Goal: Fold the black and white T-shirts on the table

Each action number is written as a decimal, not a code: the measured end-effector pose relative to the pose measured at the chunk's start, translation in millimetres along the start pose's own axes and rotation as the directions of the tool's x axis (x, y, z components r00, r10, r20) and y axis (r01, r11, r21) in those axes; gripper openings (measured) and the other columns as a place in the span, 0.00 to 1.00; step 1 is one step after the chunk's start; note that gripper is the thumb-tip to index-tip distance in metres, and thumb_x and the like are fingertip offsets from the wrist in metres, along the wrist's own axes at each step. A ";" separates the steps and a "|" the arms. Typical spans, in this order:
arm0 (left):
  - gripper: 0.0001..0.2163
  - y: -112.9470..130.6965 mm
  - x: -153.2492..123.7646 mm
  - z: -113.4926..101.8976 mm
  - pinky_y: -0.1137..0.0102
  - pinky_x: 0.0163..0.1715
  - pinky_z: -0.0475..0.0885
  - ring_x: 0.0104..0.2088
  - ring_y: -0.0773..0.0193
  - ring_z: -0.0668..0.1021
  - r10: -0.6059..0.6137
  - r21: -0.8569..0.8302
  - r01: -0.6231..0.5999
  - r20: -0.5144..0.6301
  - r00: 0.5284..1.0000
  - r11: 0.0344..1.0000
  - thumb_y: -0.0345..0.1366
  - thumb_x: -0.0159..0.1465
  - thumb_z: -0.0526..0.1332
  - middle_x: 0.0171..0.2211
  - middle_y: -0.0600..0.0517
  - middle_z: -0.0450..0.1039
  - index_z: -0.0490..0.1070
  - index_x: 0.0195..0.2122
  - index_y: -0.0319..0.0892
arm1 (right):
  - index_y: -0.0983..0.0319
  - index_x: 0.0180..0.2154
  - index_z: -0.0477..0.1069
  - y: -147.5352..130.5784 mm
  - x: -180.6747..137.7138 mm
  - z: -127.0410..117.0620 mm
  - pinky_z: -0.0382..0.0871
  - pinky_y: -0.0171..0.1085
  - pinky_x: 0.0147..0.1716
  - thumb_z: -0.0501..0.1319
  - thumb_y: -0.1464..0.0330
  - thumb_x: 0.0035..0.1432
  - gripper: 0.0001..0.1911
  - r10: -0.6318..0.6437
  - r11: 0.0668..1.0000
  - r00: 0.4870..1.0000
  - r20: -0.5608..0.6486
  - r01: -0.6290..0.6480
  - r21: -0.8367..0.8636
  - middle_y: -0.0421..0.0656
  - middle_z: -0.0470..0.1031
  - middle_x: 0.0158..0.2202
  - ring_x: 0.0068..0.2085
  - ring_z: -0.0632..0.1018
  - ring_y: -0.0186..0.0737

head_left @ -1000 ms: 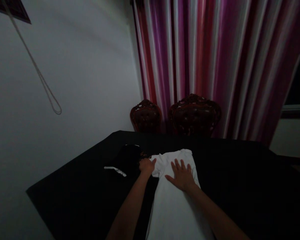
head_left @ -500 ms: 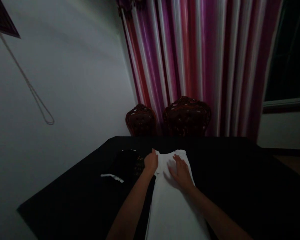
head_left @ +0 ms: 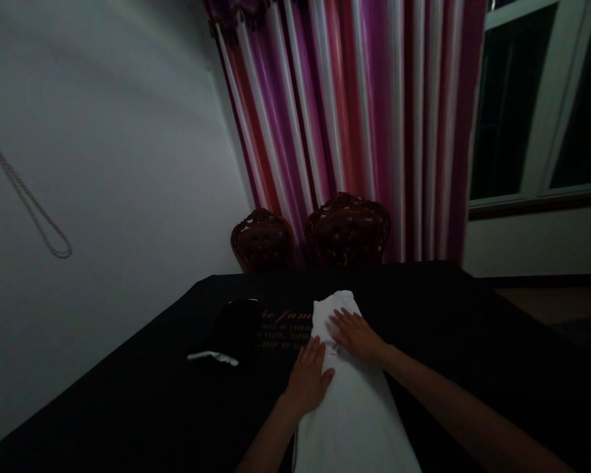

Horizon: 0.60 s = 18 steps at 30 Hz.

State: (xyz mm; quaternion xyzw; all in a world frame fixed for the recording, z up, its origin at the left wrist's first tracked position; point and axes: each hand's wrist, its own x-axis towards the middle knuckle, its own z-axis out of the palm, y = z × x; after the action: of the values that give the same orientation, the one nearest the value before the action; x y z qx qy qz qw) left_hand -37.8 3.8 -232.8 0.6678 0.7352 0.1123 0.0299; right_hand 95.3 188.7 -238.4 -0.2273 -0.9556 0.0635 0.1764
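Note:
A white garment (head_left: 354, 414), folded into a long narrow strip, lies on a black table (head_left: 473, 355) and runs from my body toward the far edge. My left hand (head_left: 309, 378) lies flat, fingers apart, on the strip's left edge. My right hand (head_left: 357, 334) presses flat on the strip near its far end. Neither hand grips anything. To the left of the strip lies a black garment (head_left: 239, 325) with faint orange lettering and a white stripe.
Two dark red carved chairs (head_left: 347, 230) stand behind the table's far edge, before a pink and purple striped curtain (head_left: 354, 118). A window (head_left: 536, 105) is at the right. A grey wall with a hanging cord (head_left: 34, 210) is at the left.
My left hand let go of the sleeve at the strip's far left corner and came back to lie flat on the left edge. The sleeve is now folded in. The view swung right.

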 end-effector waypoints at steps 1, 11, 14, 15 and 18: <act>0.27 -1.7 -1.9 4.9 0.56 0.67 0.47 0.68 0.55 0.46 0.001 0.011 -0.001 -0.009 1.000 1.000 0.44 0.71 0.45 0.69 0.45 0.40 0.50 0.67 0.35 | 0.61 0.64 0.58 -3.1 -2.7 10.7 0.45 0.54 0.63 0.45 0.51 0.67 0.32 -0.024 0.999 0.999 0.023 0.024 -0.023 0.48 0.51 0.67 0.67 0.50 0.53; 0.27 4.4 -0.1 -0.4 0.54 0.67 0.48 0.68 0.55 0.47 0.042 0.177 -0.029 -0.068 0.997 0.984 0.46 0.72 0.44 0.68 0.44 0.42 0.49 0.67 0.36 | 0.64 0.65 0.57 -21.4 -14.2 13.3 0.42 0.59 0.63 0.49 0.54 0.66 0.31 -0.023 0.986 1.000 -0.004 0.022 -0.164 0.52 0.51 0.66 0.67 0.49 0.58; 0.26 15.9 -31.1 -20.6 0.51 0.67 0.45 0.69 0.56 0.45 0.117 0.175 -0.099 -0.092 0.989 0.979 0.46 0.71 0.47 0.69 0.46 0.40 0.50 0.67 0.40 | 0.68 0.63 0.60 -46.6 -43.6 -22.8 0.43 0.59 0.64 0.55 0.55 0.63 0.32 -0.137 0.977 0.990 0.040 0.142 -0.159 0.56 0.52 0.66 0.67 0.50 0.60; 0.24 18.7 -49.1 -25.7 0.52 0.67 0.46 0.68 0.57 0.46 0.159 0.176 -0.138 -0.108 0.981 0.975 0.45 0.71 0.48 0.69 0.48 0.42 0.53 0.65 0.42 | 0.68 0.62 0.62 -55.9 -62.8 -35.6 0.46 0.58 0.64 0.57 0.57 0.62 0.32 -0.184 0.974 0.981 0.057 0.190 -0.121 0.56 0.54 0.65 0.66 0.52 0.59; 0.16 17.1 -115.8 -24.4 0.58 0.64 0.58 0.66 0.60 0.58 0.288 0.163 -0.262 -0.160 0.944 0.951 0.40 0.71 0.51 0.66 0.51 0.54 0.65 0.58 0.47 | 0.64 0.59 0.67 -77.2 -142.6 -62.8 0.60 0.53 0.60 0.61 0.62 0.58 0.28 -0.253 0.967 0.960 0.118 0.248 0.055 0.53 0.63 0.61 0.61 0.64 0.56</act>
State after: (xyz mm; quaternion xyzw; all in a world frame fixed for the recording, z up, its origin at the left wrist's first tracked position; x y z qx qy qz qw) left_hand -13.6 -112.3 -217.8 0.7515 0.6402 0.1242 -0.1003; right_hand 205.5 57.6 -208.5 -0.0967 -0.9843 0.0737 0.1278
